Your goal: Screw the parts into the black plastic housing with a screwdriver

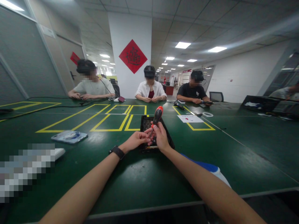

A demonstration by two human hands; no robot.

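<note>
My right hand is closed round a screwdriver with a red and black handle, held upright with its tip pointing down. My left hand is pinched at the screwdriver's tip, its fingers together on something too small to name. A black watch sits on my left wrist. Both hands hover over the near end of a black tray with small parts in it, on the green table.
Three people with headsets sit along the far side of the table. Yellow tape rectangles mark the tabletop. A blue-and-white flat object lies to the left, a white paper and a tape ring to the right. A white-and-blue object sits beneath my right forearm.
</note>
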